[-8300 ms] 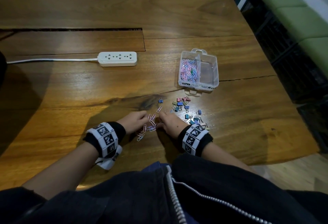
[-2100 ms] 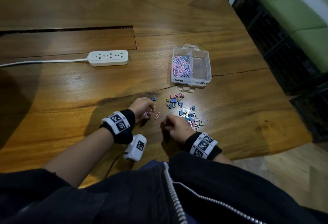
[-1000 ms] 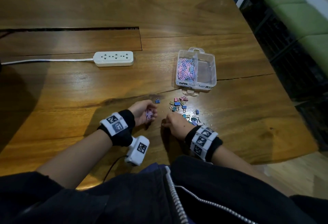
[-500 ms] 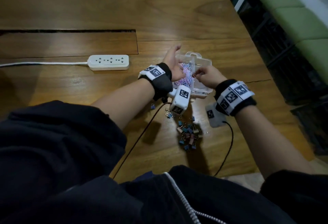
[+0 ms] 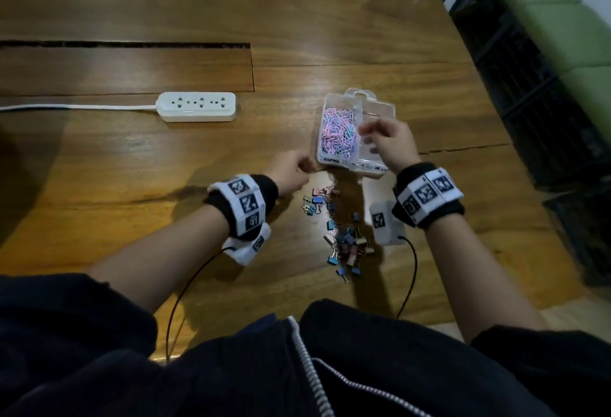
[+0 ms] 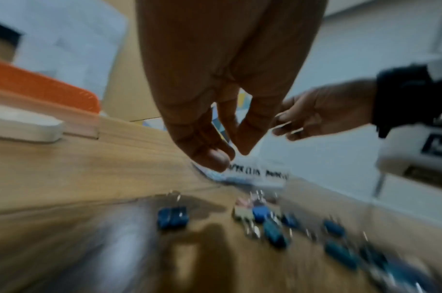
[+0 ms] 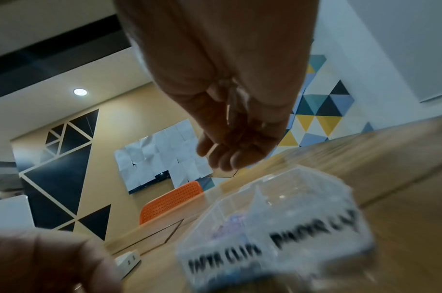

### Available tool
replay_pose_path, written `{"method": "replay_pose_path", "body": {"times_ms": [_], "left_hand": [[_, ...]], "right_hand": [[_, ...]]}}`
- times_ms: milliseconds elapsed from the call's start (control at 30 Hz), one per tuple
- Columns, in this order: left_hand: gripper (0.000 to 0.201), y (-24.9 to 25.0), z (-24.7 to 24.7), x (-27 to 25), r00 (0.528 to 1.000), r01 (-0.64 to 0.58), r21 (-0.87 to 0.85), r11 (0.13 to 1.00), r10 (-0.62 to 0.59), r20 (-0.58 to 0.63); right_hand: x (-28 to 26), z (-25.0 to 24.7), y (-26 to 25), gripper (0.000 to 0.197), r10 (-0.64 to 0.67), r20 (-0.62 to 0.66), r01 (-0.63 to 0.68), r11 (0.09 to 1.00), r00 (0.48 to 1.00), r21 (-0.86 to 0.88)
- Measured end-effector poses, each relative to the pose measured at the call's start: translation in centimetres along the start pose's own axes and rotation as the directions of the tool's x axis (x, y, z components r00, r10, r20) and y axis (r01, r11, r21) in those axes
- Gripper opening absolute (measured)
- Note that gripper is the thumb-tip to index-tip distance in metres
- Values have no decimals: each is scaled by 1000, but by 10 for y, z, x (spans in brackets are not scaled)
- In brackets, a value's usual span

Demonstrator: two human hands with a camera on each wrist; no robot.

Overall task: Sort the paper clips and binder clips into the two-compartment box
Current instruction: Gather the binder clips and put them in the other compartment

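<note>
While both hands (image 5: 291, 170) (image 5: 390, 142) hang relaxed, clear box (image 5: 373, 109), pastel paper clips (image 5: 339, 133) left compartment

White power strip (image 5: 197, 106) lies on the wooden table (image 5: 132, 168)

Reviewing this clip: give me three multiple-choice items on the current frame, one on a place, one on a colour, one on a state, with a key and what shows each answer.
1. Where do the binder clips lie?
A. On the table in front of the box
B. In the box's right compartment
C. Beside the power strip

2. What colour is the power strip?
A. Black
B. White
C. Orange

3. How is the right compartment of the box?
A. Full of binder clips
B. Covered by a lid
C. Open, with no clips visible

Key: A, the clips are scattered on the wood between the box and the person; B, its casing and cord are white; C, clear plastic shows through, while the paper clips fill the left side.
</note>
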State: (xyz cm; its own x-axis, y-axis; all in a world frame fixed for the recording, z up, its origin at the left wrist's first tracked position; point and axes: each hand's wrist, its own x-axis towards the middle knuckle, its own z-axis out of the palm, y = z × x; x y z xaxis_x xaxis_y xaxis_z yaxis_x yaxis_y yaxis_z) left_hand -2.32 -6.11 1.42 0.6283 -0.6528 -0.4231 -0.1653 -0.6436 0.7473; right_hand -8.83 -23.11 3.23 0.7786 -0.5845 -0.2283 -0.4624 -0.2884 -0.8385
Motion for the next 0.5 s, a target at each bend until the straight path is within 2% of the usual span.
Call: {"method": "replay_pose_path", "body": {"times_ms": [33,100,167,233,267,333,433,500], "left_hand": [[34,-4,7,-3,997,-68,141,988,63,40],[46,-11,20,-6,972,-224,410,884,171,162],[56,-17,32,-6,944,-319,592,740,194,265],[54,-20,40,-7,934,-351,688,636,181,309],[51,-23,42,-8,932,-358,708,609,183,313],[44,-28,44,-13,931,-365,720,590,208,301],[45,-36,44,-25,944,-329,773,542,182,274],[48,-37,47,-35,945,-327,793,515,190,266]], "right_hand": [[-12,-3,9,24,14,-18,-14,1000,1000,12],[-41,-5,29,23,23,48,-21,999,999,-47],[-65,0,54,25,37,227,1,986,973,-166],[-79,5,79,28,104,361,-1,962,927,-274],[-84,7,89,29,135,361,-8,944,923,-331],[-88,5,103,32,151,276,-31,918,949,-395],[-94,-1,110,33,137,108,-97,946,985,-310],[-101,0,112,26,94,100,-65,963,991,-261]]}}
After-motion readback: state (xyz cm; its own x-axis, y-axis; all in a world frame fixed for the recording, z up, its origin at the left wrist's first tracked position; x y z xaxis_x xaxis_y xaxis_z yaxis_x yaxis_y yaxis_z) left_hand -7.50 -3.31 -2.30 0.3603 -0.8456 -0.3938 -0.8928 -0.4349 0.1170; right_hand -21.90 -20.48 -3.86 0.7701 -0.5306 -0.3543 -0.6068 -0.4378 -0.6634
